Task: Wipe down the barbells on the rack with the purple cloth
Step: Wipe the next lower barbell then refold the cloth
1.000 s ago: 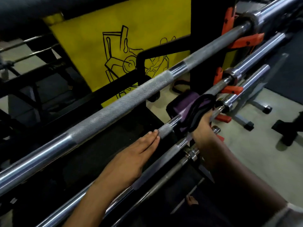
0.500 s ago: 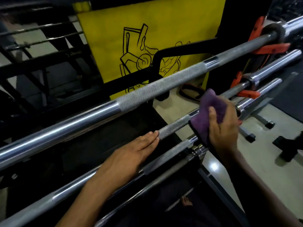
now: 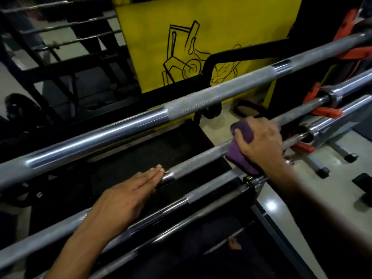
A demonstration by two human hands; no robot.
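Several steel barbells lie slanted on a black rack, rising from lower left to upper right. The top barbell (image 3: 201, 99) is the thickest in view, with a knurled middle. My right hand (image 3: 261, 137) grips the purple cloth (image 3: 241, 158), which is wrapped round the second barbell (image 3: 201, 160). My left hand (image 3: 128, 196) rests flat on that same barbell further left, fingers straight, fingertips on the smooth ring beside the knurling. A third barbell (image 3: 201, 195) and a fourth bar run below my hands.
Orange spring collars (image 3: 324, 112) clip the bars at the right. A yellow panel (image 3: 201, 27) with a black drawing stands behind the rack. Black frame bars (image 3: 60, 67) fill the upper left. A bench's feet (image 3: 322, 171) stand on the pale floor at right.
My right hand came up from under the bar with the cloth and now grips it round the second barbell, sliding slightly left. My left hand stayed flat on the bar.
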